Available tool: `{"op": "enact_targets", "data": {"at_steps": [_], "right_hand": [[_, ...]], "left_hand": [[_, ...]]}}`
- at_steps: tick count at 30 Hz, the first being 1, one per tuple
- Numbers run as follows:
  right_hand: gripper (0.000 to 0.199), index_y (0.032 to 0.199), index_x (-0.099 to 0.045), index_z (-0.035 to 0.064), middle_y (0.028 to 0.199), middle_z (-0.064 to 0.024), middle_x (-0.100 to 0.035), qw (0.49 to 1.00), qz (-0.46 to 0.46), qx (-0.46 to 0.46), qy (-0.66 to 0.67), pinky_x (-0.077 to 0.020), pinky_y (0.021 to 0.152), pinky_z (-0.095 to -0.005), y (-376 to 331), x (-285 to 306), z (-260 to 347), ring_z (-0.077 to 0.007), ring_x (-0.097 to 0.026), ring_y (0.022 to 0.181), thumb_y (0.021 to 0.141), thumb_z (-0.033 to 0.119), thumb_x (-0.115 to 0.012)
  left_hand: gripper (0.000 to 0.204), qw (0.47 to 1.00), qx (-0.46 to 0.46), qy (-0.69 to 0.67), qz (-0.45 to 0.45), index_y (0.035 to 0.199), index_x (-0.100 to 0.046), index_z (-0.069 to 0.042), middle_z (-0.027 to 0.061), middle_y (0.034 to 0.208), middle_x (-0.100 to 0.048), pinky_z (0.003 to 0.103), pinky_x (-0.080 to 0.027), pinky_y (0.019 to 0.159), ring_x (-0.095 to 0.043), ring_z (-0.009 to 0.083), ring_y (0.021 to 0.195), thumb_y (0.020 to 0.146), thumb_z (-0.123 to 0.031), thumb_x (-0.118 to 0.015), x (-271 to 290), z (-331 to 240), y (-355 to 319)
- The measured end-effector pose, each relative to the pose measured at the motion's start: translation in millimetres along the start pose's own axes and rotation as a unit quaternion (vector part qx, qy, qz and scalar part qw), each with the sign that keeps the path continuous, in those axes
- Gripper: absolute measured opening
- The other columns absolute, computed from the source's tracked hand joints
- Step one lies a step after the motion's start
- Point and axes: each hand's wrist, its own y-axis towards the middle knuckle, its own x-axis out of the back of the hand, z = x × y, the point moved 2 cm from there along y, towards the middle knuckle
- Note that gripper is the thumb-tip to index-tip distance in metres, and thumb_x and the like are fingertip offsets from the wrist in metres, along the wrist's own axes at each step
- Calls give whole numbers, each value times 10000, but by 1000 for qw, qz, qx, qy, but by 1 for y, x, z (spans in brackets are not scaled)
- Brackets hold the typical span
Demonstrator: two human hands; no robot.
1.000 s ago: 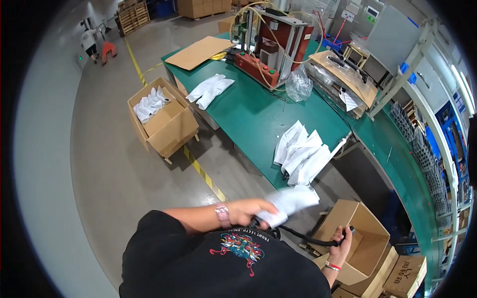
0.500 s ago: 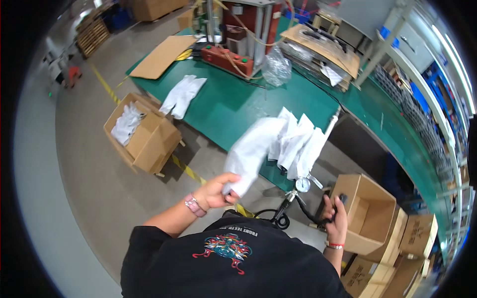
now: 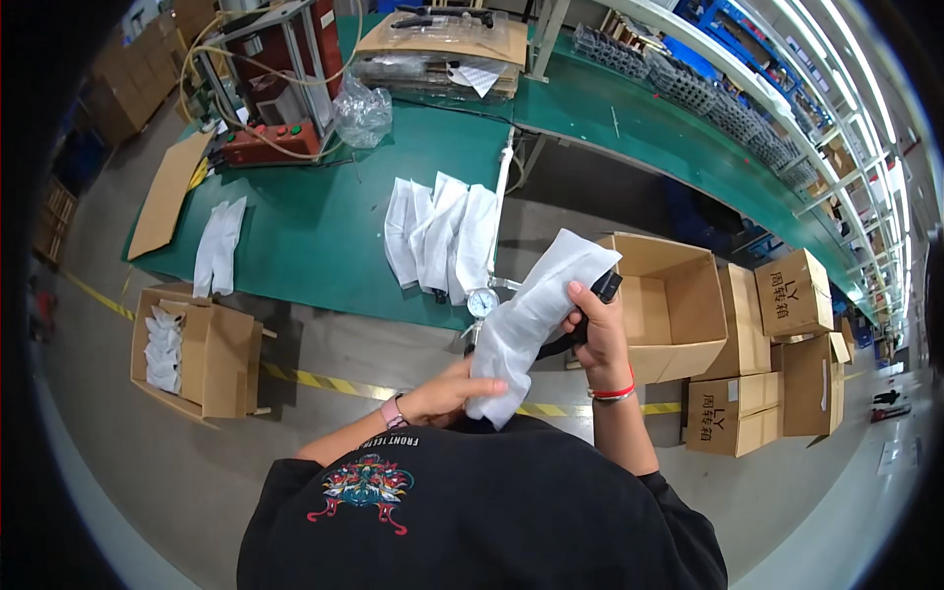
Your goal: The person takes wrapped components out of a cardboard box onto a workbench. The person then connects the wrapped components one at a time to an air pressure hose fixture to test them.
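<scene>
My left hand (image 3: 454, 390) grips the lower end of a white foam bag (image 3: 529, 317) held up in front of my chest. My right hand (image 3: 595, 329) holds a black part (image 3: 602, 288) with a dark strap against the bag's upper side; whether the part is inside the bag I cannot tell. Behind the bag, a pile of more white bags (image 3: 440, 234) lies at the edge of the green table (image 3: 315, 246).
An open empty carton (image 3: 664, 295) stands to my right, with closed cartons (image 3: 792, 295) beyond it. An open carton of white bags (image 3: 192, 349) sits on the floor at left. On the table are two more white bags (image 3: 218, 246), a red machine (image 3: 280, 88) and a pressure gauge (image 3: 482, 303).
My view swung right. The white bag came from my left hand alone into both hands, and my right hand rose with the black part to meet it.
</scene>
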Motion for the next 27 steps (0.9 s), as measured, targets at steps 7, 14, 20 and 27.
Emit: {"op": "enact_targets", "data": {"at_steps": [7,14,20,27], "right_hand": [[176,869,-492,29,587,-2,-471,999,22,23,30,-363,387,-174,-7,11,1,-55,-414,437,770,62,-634],[152,873,-499,30,577,7,-460,999,28,-1,46,-355,392,-164,-12,29,-4,-45,-399,446,786,75,-615],[121,879,-507,31,561,21,-439,997,50,-36,37,-342,399,-151,-13,22,-17,-37,-379,452,808,86,-588],[212,947,-457,88,723,-15,-530,998,-7,-16,-52,-336,391,-156,-24,44,-4,-41,-403,464,801,112,-608]], "left_hand": [[489,972,-167,107,-126,1188,-406,24,103,1037,-556,255,-441,778,-551,154,862,752,-32,-620,-22,-3,10],[445,983,-63,130,-115,1137,-459,27,101,981,-583,236,-447,735,-553,132,814,728,-34,-624,-25,15,1],[387,990,-58,92,-93,1098,-495,27,93,946,-597,225,-442,727,-552,128,805,738,-42,-619,-17,27,-15],[353,966,-132,-82,-205,1084,-489,35,112,891,-599,244,-457,621,-564,153,712,764,-78,-587,44,21,-56]]}}
